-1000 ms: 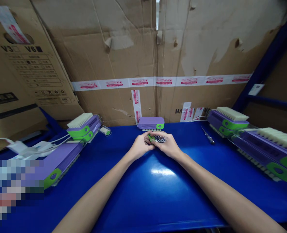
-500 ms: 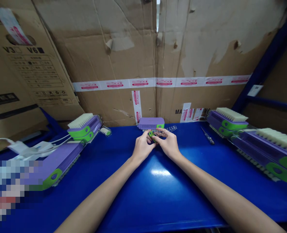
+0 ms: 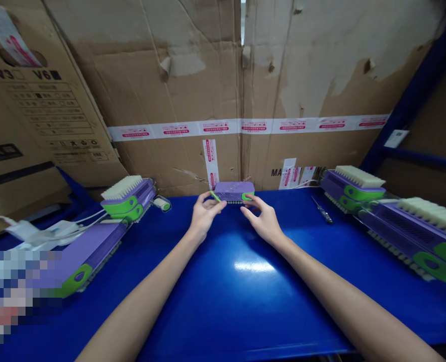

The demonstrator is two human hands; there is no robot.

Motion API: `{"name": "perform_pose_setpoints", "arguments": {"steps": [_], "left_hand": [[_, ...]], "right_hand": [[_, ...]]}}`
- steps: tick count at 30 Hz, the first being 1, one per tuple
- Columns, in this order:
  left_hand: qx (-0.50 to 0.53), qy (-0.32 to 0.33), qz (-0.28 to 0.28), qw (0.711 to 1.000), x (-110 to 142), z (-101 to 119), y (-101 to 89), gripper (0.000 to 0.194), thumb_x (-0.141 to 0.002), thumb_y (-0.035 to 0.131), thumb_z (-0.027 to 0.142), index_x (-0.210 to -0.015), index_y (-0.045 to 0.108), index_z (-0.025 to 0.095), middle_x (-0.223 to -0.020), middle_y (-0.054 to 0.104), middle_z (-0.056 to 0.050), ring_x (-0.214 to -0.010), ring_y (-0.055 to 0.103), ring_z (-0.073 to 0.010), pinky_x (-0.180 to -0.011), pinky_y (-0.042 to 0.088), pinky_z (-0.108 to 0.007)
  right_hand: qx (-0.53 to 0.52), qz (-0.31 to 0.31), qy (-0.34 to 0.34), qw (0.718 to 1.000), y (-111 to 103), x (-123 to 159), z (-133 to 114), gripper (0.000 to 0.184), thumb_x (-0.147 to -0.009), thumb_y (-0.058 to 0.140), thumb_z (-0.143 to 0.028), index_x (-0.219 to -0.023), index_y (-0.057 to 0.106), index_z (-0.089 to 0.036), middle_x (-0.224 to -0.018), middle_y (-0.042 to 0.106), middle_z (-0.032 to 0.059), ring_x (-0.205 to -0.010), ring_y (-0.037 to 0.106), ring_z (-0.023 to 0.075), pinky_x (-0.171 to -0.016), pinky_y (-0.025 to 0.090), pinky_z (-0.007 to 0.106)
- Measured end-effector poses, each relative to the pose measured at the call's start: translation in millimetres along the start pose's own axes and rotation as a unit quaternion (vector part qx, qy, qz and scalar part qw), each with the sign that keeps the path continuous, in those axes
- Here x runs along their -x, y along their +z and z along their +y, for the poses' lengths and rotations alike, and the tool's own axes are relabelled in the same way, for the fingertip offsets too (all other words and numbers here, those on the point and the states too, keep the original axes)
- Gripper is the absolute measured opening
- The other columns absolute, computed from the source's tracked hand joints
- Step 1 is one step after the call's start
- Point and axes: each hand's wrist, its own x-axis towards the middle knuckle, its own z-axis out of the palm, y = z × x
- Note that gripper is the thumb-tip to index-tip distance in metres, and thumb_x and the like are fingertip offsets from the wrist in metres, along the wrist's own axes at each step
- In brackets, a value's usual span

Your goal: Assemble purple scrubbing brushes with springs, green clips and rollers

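My left hand (image 3: 204, 216) pinches a small thin bright-green piece (image 3: 215, 196) between thumb and fingers. What kind of part it is, I cannot make out. My right hand (image 3: 262, 221) has its thumb and forefinger apart, with nothing clear between them. Just behind both hands, at the foot of the cardboard, lies a purple block (image 3: 232, 190) with a green end and a row of pale teeth along its underside. Faint pale specks show over the block's top, too blurred to name.
Similar purple-and-green blocks with pale bristle tops stand at left (image 3: 126, 198) and right (image 3: 362, 183). A screwdriver (image 3: 323, 210) lies right of my hands. White cables and plugs (image 3: 45, 231) crowd the left. Cardboard (image 3: 170, 90) walls the back of the blue table (image 3: 215, 311).
My hands have moved apart, the left going left with the green piece. The right hand's fingers have spread. The wire coil seen beside the right fingers no longer shows clearly there.
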Motion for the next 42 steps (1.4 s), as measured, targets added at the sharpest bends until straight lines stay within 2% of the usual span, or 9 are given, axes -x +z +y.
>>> {"name": "perform_pose_setpoints", "arguments": {"steps": [4, 8, 14, 18, 21, 26, 30, 36, 42], "left_hand": [[0.06, 0.008, 0.098, 0.993, -19, 11, -29.4, 0.059, -0.056, 0.079, 0.024, -0.106, 0.049, 0.015, -0.071, 0.062, 0.001, -0.066, 0.06, -0.0114, -0.065, 0.049, -0.026], [0.058, -0.013, 0.134, 0.989, -28, 11, -49.8, 0.047, -0.058, 0.076, 0.023, -0.097, 0.052, 0.014, -0.069, 0.061, 0.001, -0.064, 0.058, -0.0098, -0.065, 0.049, -0.025], [-0.012, -0.013, 0.188, 0.982, -28, 8, -50.1, 0.05, -0.057, 0.073, 0.026, -0.101, 0.053, 0.013, -0.064, 0.055, 0.002, -0.059, 0.055, -0.0104, -0.057, 0.048, -0.023], [-0.036, 0.016, 0.268, 0.962, -30, 15, -53.3, 0.034, -0.059, 0.063, 0.028, -0.089, 0.055, 0.014, -0.059, 0.047, 0.005, -0.052, 0.048, -0.0088, -0.048, 0.042, -0.02], [-0.032, 0.02, 0.298, 0.954, -31, 20, -58.9, 0.027, -0.058, 0.059, 0.027, -0.082, 0.055, 0.015, -0.057, 0.044, 0.005, -0.05, 0.045, -0.0083, -0.046, 0.041, -0.02], [0.005, 0.003, 0.236, 0.972, -30, 19, -59.8, 0.019, -0.058, 0.06, 0.028, -0.071, 0.053, 0.015, -0.055, 0.047, 0.004, -0.051, 0.047, -0.009, -0.049, 0.043, -0.022], [0.024, -0.01, 0.168, 0.985, -26, 18, -54.7, 0.027, -0.057, 0.064, 0.028, -0.079, 0.054, 0.015, -0.055, 0.051, 0.003, -0.052, 0.05, -0.0097, -0.051, 0.045, -0.022], [0.024, -0.035, 0.136, 0.99, -25, 18, -54.0, 0.029, -0.056, 0.066, 0.023, -0.082, 0.055, 0.015, -0.054, 0.054, 0.003, -0.05, 0.052, -0.0097, -0.05, 0.044, -0.022], [0.027, -0.094, 0.003, 0.995, -21, 16, -51.3, 0.03, -0.06, 0.07, 0.022, -0.084, 0.055, 0.013, -0.064, 0.061, -0.002, -0.058, 0.059, -0.0116, -0.057, 0.046, -0.024]], "right_hand": [[0.138, 0.001, -0.09, 0.986, -8, -4, 15, 0.038, -0.083, 0.052, -0.026, -0.12, 0.055, -0.018, -0.111, 0.066, 0.0106, -0.104, 0.061, 0.0252, -0.092, 0.047, 0.043], [0.226, -0.026, -0.121, 0.966, -13, -6, 20, 0.049, -0.082, 0.052, -0.026, -0.129, 0.047, -0.014, -0.124, 0.058, 0.0152, -0.118, 0.051, 0.0293, -0.097, 0.043, 0.048], [0.302, -0.084, -0.131, 0.94, -12, -4, 19, 0.065, -0.082, 0.051, -0.028, -0.141, 0.03, -0.011, -0.147, 0.033, 0.0159, -0.136, 0.029, 0.0288, -0.109, 0.029, 0.05], [0.317, -0.106, -0.106, 0.937, -11, -4, 23, 0.068, -0.082, 0.049, -0.028, -0.144, 0.023, -0.013, -0.149, 0.03, 0.0153, -0.138, 0.026, 0.0282, -0.11, 0.025, 0.052], [0.322, -0.1, -0.101, 0.936, -12, -5, 27, 0.067, -0.083, 0.047, -0.028, -0.143, 0.022, -0.012, -0.148, 0.032, 0.0167, -0.137, 0.027, 0.0291, -0.109, 0.026, 0.052], [0.309, -0.079, -0.114, 0.941, -15, -8, 29, 0.067, -0.083, 0.047, -0.03, -0.143, 0.024, -0.013, -0.143, 0.036, 0.0192, -0.133, 0.032, 0.0315, -0.105, 0.033, 0.051], [0.297, -0.061, -0.114, 0.946, -18, -10, 30, 0.066, -0.081, 0.049, -0.03, -0.141, 0.027, -0.014, -0.139, 0.039, 0.0193, -0.128, 0.037, 0.0337, -0.102, 0.037, 0.052], [0.272, -0.049, -0.118, 0.954, -23, -12, 31, 0.064, -0.081, 0.05, -0.03, -0.14, 0.029, -0.017, -0.135, 0.042, 0.0175, -0.123, 0.04, 0.0335, -0.099, 0.038, 0.053], [0.27, -0.038, -0.109, 0.956, -25, -14, 29, 0.062, -0.08, 0.051, -0.031, -0.138, 0.033, -0.017, -0.128, 0.044, 0.017, -0.118, 0.043, 0.0336, -0.096, 0.042, 0.053]]}}
